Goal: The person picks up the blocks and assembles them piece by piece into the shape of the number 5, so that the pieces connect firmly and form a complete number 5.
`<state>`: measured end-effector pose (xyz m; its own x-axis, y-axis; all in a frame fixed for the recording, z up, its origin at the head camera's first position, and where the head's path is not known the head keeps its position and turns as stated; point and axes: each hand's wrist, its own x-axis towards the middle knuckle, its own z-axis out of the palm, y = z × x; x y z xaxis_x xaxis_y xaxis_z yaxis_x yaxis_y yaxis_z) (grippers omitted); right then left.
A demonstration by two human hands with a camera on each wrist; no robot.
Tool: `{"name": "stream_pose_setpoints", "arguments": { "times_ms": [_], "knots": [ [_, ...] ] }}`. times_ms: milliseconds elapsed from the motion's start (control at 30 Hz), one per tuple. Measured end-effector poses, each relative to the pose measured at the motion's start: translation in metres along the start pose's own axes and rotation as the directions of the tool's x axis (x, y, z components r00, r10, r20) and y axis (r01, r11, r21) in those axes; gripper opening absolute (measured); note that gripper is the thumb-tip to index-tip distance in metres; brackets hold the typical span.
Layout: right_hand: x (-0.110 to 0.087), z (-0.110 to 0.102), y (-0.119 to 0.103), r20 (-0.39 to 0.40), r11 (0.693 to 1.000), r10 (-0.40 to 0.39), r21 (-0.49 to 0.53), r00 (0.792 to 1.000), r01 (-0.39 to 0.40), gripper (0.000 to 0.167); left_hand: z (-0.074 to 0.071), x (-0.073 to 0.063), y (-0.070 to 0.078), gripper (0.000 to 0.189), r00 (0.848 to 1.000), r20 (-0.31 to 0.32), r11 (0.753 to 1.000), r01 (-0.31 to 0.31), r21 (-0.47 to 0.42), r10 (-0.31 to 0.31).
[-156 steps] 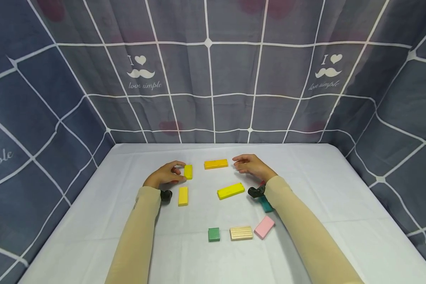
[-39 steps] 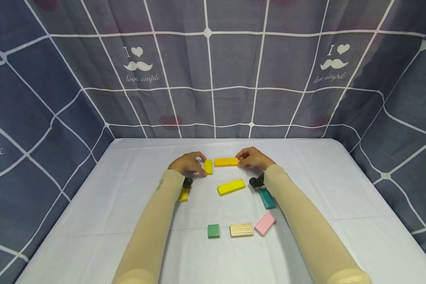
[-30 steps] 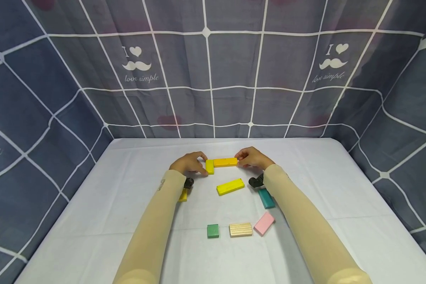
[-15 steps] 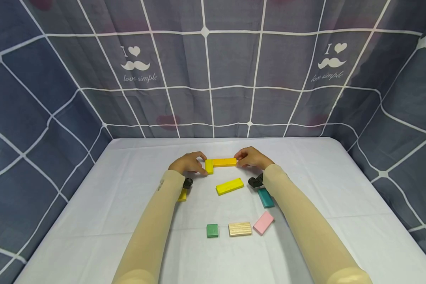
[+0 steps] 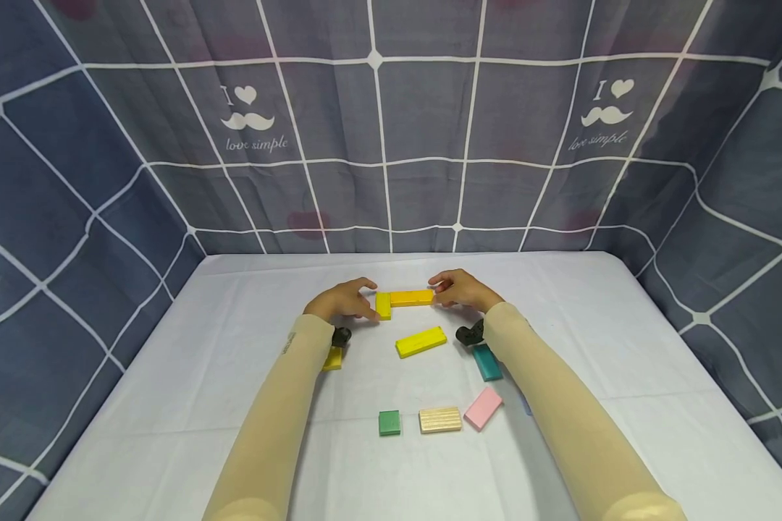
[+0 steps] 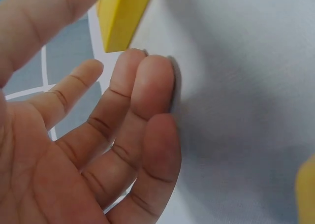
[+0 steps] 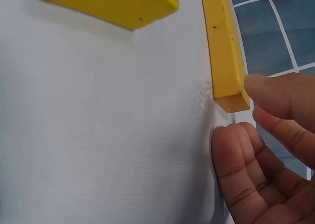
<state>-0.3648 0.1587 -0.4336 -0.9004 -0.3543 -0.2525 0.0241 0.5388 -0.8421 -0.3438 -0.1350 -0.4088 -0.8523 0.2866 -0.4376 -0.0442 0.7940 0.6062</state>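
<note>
A short yellow block (image 5: pixel 383 306) and a longer orange-yellow block (image 5: pixel 412 298) lie against each other in an L shape toward the back of the table. My left hand (image 5: pixel 344 299) is beside the short one, its thumb and index finger spread around the block's left side. In the left wrist view the other fingers curl loosely below that yellow block (image 6: pixel 125 17), holding nothing. At the right end of the orange-yellow block (image 7: pixel 226 51) is my right hand (image 5: pixel 463 289); one fingertip (image 7: pixel 258 88) is right at its end corner while the remaining fingers bend loosely.
On the white-covered table (image 5: pixel 169 405) lie a tilted yellow block (image 5: pixel 421 341), another yellow block (image 5: pixel 333 359) partly under the left wrist, a teal block (image 5: pixel 486 362), a pink block (image 5: pixel 484 408), a ridged tan block (image 5: pixel 439 420) and a green square block (image 5: pixel 389 422). A grey checked curtain surrounds it.
The left hand has brought the short yellow block rightward and back until it met the orange-yellow block. Most recently the left hand shifts slightly left and the right index finger lifts off.
</note>
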Motion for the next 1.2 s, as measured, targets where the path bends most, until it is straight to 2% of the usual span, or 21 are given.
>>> {"name": "stream_pose_setpoints", "arguments": {
  "times_ms": [200, 400, 567, 700, 833, 933, 1200],
  "knots": [
    [-0.007, 0.001, 0.001, -0.022, 0.998, -0.034, 0.045, 0.999, 0.035, 0.045, -0.001, -0.012, -0.003, 0.071, 0.996, -0.051, 0.997, -0.075, 0.005, 0.075],
    [-0.014, 0.0, 0.002, -0.079, 0.997, -0.056, 0.041, 0.995, 0.059, 0.04, 0.002, -0.027, -0.01, 0.063, 0.978, -0.122, 0.983, -0.177, -0.045, 0.171],
    [-0.02, -0.001, 0.004, -0.107, 0.991, -0.12, 0.039, 0.987, 0.125, 0.037, 0.004, -0.04, -0.021, 0.06, 0.964, -0.182, 0.973, -0.214, -0.088, 0.196],
    [-0.027, -0.004, 0.007, -0.102, 0.978, -0.141, 0.143, 0.985, 0.155, 0.04, 0.005, -0.05, -0.031, 0.058, 0.953, -0.216, 0.966, -0.239, -0.104, 0.212],
    [-0.034, -0.008, 0.008, -0.108, 0.955, -0.09, 0.274, 0.99, 0.116, 0.046, 0.006, -0.062, -0.041, 0.06, 0.941, -0.232, 0.956, -0.275, -0.1, 0.247],
    [-0.037, -0.012, 0.011, -0.129, 0.944, -0.055, 0.316, 0.99, 0.094, 0.049, 0.008, -0.069, -0.049, 0.062, 0.934, -0.236, 0.947, -0.302, -0.11, 0.27],
    [-0.045, -0.027, 0.027, -0.183, 0.894, -0.107, 0.413, 0.977, 0.175, 0.049, 0.01, -0.082, -0.068, 0.057, 0.905, -0.268, 0.919, -0.373, -0.129, 0.33]
  ]
}}
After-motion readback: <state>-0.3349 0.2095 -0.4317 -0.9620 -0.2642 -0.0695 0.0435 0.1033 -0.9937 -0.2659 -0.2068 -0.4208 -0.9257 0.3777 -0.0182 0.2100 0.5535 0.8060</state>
